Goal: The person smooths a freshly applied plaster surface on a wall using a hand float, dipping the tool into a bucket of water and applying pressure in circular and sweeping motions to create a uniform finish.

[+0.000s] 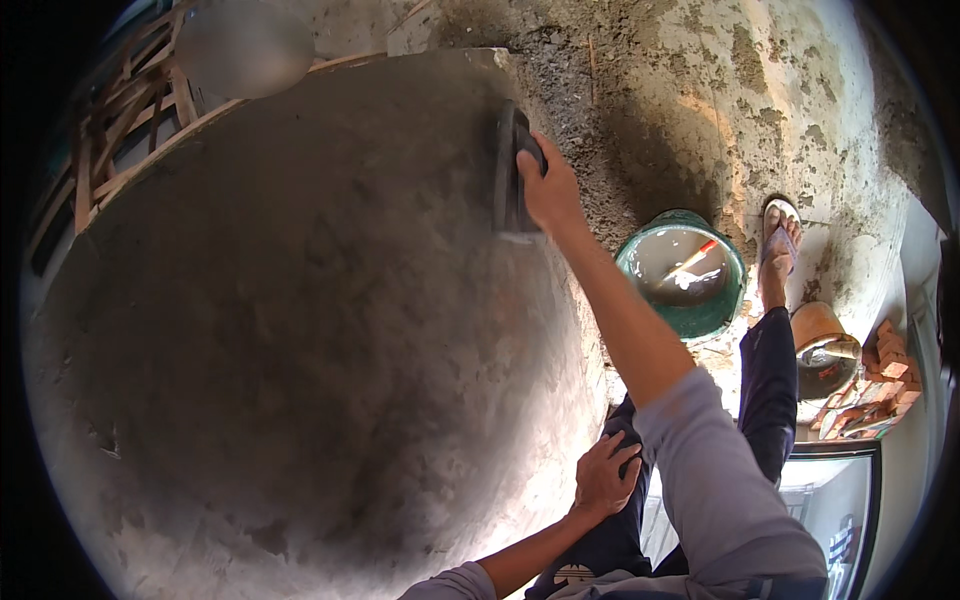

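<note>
My right hand (552,188) is wrapped around the grip of a dark plastering float (510,170). The float's flat face lies against a wide grey plastered surface (300,270), close to its right edge near the top. Lower down, my left hand (605,478) rests on my dark-trousered leg with its fingers apart, holding nothing. The plaster looks dark and smooth over most of its area, with paler, rougher patches toward the bottom and lower left.
Right of the plaster stands a green bucket (735,290) of cloudy water holding a red-handled tool (697,257). My sandalled foot (780,235) is beyond it. Farther right are an orange bucket (815,320) and stacked bricks (893,360). Wooden framing (130,120) lines the upper left.
</note>
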`<action>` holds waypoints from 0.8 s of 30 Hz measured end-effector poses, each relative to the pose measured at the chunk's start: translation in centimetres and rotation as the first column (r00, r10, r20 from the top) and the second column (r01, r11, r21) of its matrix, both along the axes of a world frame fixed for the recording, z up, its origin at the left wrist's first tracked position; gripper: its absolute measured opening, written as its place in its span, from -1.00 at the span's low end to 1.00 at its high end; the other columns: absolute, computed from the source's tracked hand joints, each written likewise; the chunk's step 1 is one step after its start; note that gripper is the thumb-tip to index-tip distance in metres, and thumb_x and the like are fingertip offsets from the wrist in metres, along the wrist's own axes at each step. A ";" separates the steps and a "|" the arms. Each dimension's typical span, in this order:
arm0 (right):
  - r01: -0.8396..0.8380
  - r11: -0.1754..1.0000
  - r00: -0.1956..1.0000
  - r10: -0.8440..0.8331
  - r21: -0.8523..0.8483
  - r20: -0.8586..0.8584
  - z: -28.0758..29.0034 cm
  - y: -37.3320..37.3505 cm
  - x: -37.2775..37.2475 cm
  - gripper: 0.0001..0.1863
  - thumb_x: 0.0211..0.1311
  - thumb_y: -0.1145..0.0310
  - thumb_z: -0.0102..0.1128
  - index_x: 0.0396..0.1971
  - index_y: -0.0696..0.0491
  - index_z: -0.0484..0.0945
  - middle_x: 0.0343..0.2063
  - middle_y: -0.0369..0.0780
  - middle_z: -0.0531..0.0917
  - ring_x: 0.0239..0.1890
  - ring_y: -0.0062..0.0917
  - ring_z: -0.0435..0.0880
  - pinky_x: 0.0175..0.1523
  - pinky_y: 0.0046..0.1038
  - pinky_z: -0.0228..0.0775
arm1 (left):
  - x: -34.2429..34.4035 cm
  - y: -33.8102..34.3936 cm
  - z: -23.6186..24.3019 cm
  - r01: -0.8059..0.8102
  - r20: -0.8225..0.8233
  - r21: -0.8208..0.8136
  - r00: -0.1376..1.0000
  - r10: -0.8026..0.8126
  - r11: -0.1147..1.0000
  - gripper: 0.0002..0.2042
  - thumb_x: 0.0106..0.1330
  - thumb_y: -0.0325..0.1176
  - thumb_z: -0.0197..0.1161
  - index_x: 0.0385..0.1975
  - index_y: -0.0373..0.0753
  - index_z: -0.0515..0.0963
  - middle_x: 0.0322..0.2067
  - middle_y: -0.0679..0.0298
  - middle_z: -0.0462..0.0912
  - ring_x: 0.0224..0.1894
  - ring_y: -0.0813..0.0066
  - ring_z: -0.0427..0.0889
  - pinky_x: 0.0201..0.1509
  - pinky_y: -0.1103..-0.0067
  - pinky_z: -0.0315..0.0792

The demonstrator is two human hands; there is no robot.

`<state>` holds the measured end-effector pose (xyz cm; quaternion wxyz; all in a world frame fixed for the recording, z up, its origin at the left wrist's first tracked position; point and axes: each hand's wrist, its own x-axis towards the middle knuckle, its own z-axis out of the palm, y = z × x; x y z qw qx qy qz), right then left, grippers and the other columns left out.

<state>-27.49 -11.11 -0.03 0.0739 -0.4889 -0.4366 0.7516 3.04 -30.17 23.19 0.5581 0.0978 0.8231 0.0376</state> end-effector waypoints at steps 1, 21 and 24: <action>-0.003 0.996 1.000 0.004 0.085 -0.013 0.2 -0.1 -0.5 -0.49 0.42 0.30 0.19 0.31 0.15 0.46 0.22 0.06 0.58 0.28 -0.09 0.56 0.35 -0.24 0.39 | 0.0 0.0 -0.2 -0.003 0.014 -0.002 1.000 0.003 1.000 -0.70 0.40 -0.10 0.25 0.04 0.03 0.71 0.25 0.14 0.58 0.35 0.07 0.47 0.42 0.22 0.24; -0.079 0.946 0.989 0.113 0.315 -0.090 5.5 -8.7 7.0 -0.47 0.39 0.31 0.20 0.36 -0.11 0.45 -0.05 -0.01 0.66 -0.03 -0.05 0.65 0.04 -0.17 0.53 | -1.2 1.3 -0.1 -0.036 0.075 -0.085 0.996 0.043 0.996 -0.71 0.35 -0.18 0.29 0.00 -0.06 0.72 0.23 0.13 0.58 0.33 0.03 0.48 0.40 0.19 0.26; -0.246 0.920 0.920 0.320 0.304 -0.224 12.8 -4.4 3.7 -0.47 0.38 0.35 0.22 0.35 -0.05 0.45 0.03 -0.04 0.66 0.00 -0.06 0.66 0.05 -0.17 0.53 | -1.5 1.6 0.5 -0.038 0.114 -0.130 0.992 0.053 0.991 -0.70 0.30 -0.21 0.31 0.00 -0.08 0.71 0.22 0.13 0.58 0.33 0.05 0.48 0.39 0.19 0.27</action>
